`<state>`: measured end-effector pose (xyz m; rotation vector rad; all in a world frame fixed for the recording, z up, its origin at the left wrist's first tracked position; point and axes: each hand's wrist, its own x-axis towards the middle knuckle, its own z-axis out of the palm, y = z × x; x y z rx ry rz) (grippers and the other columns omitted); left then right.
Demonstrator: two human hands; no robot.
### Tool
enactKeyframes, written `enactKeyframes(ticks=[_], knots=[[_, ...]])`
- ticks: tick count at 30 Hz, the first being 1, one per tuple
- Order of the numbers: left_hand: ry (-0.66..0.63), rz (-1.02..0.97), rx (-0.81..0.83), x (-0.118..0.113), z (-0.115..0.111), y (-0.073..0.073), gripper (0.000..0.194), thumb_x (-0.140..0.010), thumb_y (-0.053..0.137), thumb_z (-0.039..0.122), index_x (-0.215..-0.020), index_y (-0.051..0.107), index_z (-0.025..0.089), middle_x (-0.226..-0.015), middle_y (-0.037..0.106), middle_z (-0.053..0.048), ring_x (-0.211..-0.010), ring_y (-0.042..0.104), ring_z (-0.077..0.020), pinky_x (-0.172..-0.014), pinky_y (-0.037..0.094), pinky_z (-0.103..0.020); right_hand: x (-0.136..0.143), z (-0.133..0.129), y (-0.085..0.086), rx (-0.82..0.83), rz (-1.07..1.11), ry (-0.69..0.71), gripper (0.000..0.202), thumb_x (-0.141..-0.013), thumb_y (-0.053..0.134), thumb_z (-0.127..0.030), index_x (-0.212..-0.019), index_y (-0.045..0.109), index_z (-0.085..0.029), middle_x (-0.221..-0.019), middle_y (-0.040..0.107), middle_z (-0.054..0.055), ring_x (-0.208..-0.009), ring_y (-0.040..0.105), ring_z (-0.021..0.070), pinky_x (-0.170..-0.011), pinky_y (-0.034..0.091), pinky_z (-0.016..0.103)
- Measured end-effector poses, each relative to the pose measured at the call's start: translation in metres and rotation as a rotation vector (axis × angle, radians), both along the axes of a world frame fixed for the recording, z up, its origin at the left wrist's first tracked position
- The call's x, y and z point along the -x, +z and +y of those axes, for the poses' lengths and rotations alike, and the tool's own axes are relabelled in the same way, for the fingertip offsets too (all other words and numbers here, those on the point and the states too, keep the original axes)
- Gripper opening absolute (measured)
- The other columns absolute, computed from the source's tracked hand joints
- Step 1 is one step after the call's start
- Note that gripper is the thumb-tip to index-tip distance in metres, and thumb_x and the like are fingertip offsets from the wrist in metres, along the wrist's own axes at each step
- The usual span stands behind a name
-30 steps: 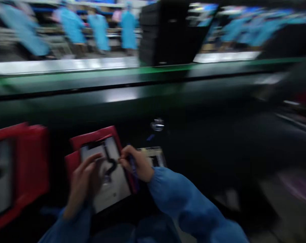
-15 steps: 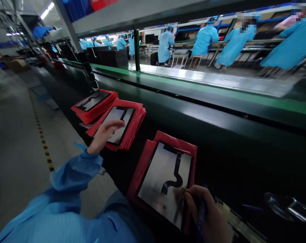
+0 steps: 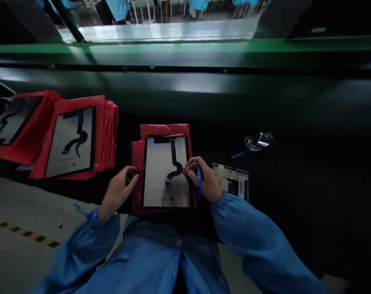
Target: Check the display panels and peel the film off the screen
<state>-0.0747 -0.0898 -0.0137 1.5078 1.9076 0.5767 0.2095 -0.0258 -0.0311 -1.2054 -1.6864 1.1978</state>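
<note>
Head view: a flat grey rectangular panel with a black curved ribbon cable (image 3: 166,171) lies on red padded sleeves (image 3: 165,130) on the dark worktop (image 3: 296,171). The left hand (image 3: 119,192), fingers loosely curled, touches the sleeve's left edge. The right hand (image 3: 202,179) grips a blue pen (image 3: 199,181) at the panel's right edge. A second such stack (image 3: 78,139) lies to the left.

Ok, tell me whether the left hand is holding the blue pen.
No, the blue pen is in the right hand; the left hand rests on the red sleeve's edge.
</note>
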Motion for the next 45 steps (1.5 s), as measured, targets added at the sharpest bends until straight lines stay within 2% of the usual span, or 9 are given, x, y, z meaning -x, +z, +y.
enactKeyframes(ticks=[5, 7, 11, 18, 23, 27, 31, 41, 45], knots=[[0.167, 0.212, -0.163, -0.015, 0.002, 0.009, 0.037, -0.09, 0.053, 0.048, -0.11, 0.059, 0.018, -0.092, 0.062, -0.004, -0.071, 0.059, -0.0198, -0.073, 0.045, -0.033, 0.0, -0.004, 0.001, -0.033, -0.025, 0.0, 0.012, -0.088, 0.055, -0.027, -0.099, 0.053, -0.023, -0.084, 0.07, 0.001, -0.076, 0.069, 0.0156, -0.076, 0.05, 0.029], [0.139, 0.263, -0.201, -0.024, 0.001, 0.011, 0.031, -0.092, 0.05, 0.047, -0.1, 0.061, 0.019, -0.094, 0.063, -0.006, -0.078, 0.059, -0.0216, -0.076, 0.042, -0.033, 0.001, -0.005, 0.002, -0.042, -0.043, 0.002, 0.012, -0.088, 0.055, -0.025, -0.1, 0.053, -0.023, -0.087, 0.071, 0.001, -0.078, 0.069, 0.0161, -0.077, 0.05, 0.029], [0.018, 0.281, -0.07, -0.03, 0.005, 0.012, 0.036, -0.092, 0.049, 0.055, -0.087, 0.061, 0.021, -0.093, 0.066, -0.007, -0.081, 0.06, -0.0248, -0.075, 0.039, -0.034, -0.001, -0.004, 0.004, -0.043, -0.095, 0.02, 0.013, -0.088, 0.056, -0.021, -0.101, 0.054, -0.023, -0.09, 0.073, 0.001, -0.082, 0.07, 0.0172, -0.078, 0.049, 0.029], [0.053, -0.108, -0.012, -0.03, 0.019, 0.017, 0.039, -0.085, 0.059, 0.06, -0.083, 0.057, 0.021, -0.08, 0.06, -0.002, -0.074, 0.055, -0.0206, -0.068, 0.04, -0.031, -0.005, 0.0, 0.006, -0.02, -0.158, 0.059, 0.015, -0.088, 0.057, -0.02, -0.103, 0.056, -0.024, -0.091, 0.073, 0.0, -0.081, 0.07, 0.0175, -0.077, 0.048, 0.03], [0.114, -0.51, -0.054, -0.058, 0.016, 0.028, 0.034, -0.087, 0.063, 0.049, -0.105, 0.058, 0.02, -0.102, 0.068, -0.005, -0.088, 0.062, -0.0213, -0.074, 0.05, -0.028, -0.004, -0.001, 0.004, -0.024, -0.002, -0.012, 0.012, -0.088, 0.056, -0.022, -0.1, 0.056, -0.023, -0.085, 0.07, 0.0, -0.076, 0.069, 0.0154, -0.073, 0.049, 0.028], [0.313, -0.586, -0.093, -0.054, 0.004, 0.018, 0.037, -0.088, 0.065, 0.046, -0.114, 0.058, 0.021, -0.11, 0.069, -0.004, -0.099, 0.066, -0.0231, -0.081, 0.053, -0.029, -0.004, -0.002, 0.006, -0.074, 0.151, -0.188, 0.009, -0.091, 0.054, -0.027, -0.099, 0.052, -0.023, -0.083, 0.068, -0.001, -0.071, 0.065, 0.0135, -0.07, 0.049, 0.027], [0.406, -0.603, -0.069, -0.037, -0.006, 0.0, 0.041, -0.089, 0.066, 0.049, -0.12, 0.056, 0.024, -0.115, 0.068, -0.003, -0.104, 0.066, -0.0233, -0.084, 0.054, -0.029, -0.005, -0.002, 0.008, -0.079, 0.143, -0.202, 0.008, -0.09, 0.054, -0.027, -0.098, 0.052, -0.023, -0.082, 0.066, -0.001, -0.072, 0.064, 0.0135, -0.07, 0.049, 0.026], [0.321, -0.682, 0.009, -0.042, 0.003, 0.003, 0.046, -0.089, 0.067, 0.05, -0.124, 0.055, 0.024, -0.119, 0.068, -0.005, -0.106, 0.066, -0.0247, -0.084, 0.055, -0.029, -0.006, -0.002, 0.005, -0.054, 0.134, -0.178, 0.01, -0.091, 0.055, -0.027, -0.1, 0.053, -0.023, -0.082, 0.067, -0.001, -0.072, 0.065, 0.0136, -0.07, 0.05, 0.027], [0.157, -0.482, -0.01, -0.043, 0.007, 0.002, 0.043, -0.093, 0.059, 0.05, -0.123, 0.055, 0.02, -0.121, 0.066, -0.008, -0.109, 0.064, -0.0242, -0.093, 0.05, -0.03, -0.006, -0.003, 0.009, -0.055, 0.135, -0.173, 0.008, -0.091, 0.055, -0.026, -0.099, 0.052, -0.024, -0.083, 0.068, 0.0, -0.072, 0.065, 0.0139, -0.069, 0.05, 0.026]])
